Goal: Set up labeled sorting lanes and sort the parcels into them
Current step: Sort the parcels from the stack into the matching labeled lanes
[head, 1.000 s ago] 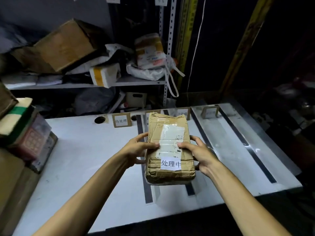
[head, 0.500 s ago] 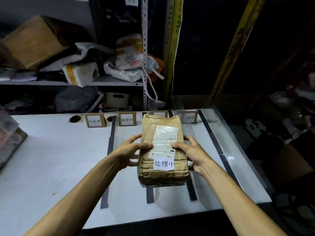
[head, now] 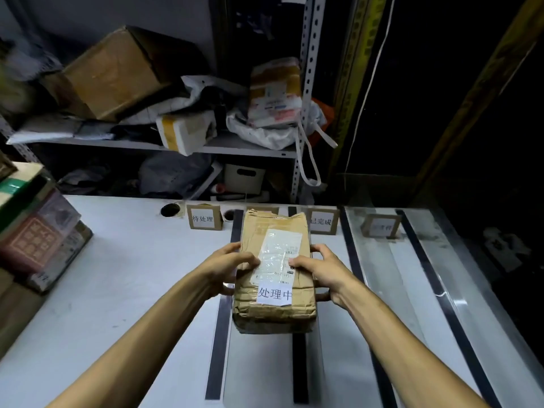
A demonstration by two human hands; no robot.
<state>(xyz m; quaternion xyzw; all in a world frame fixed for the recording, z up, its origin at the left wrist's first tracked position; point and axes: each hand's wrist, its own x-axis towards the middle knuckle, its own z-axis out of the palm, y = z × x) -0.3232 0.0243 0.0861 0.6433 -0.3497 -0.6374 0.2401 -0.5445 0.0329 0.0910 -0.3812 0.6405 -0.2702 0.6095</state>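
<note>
- The brown paper-wrapped parcel (head: 273,278) sits at the centre of the frame, gripped from both sides. It appears to be lifted just clear of the table, with a shadow under its near end.
- A white slip reading 处理中 (head: 274,295) is stuck near its lower end, below a taped shipping label (head: 279,254).
- The left hand (head: 226,266) grips the parcel's left edge, thumb on the top face and fingers curled round the side and underneath.
- The right hand (head: 323,272) mirrors it on the right edge, thumb on top and fingers wrapped round the side.
- The parcel hangs over the lane between two black tape strips, one at lower centre-left (head: 219,334) and one at lower centre (head: 300,366).
- That lane's sign is almost wholly hidden behind the parcel's far end, so its wording cannot be read.
- Other lane signs stand along the far edge of the white table (head: 117,290): 待处理 (head: 203,217) left of the parcel, 已完成 (head: 321,221) right of it, and a blurred one (head: 381,226) further right.
- The lane set-up looks complete, judging by the tape and signs in place.
- Sorting seems to be under way: this parcel is not yet set down.
- A stack of boxes (head: 38,231) at the left edge likely waits its turn.
</note>
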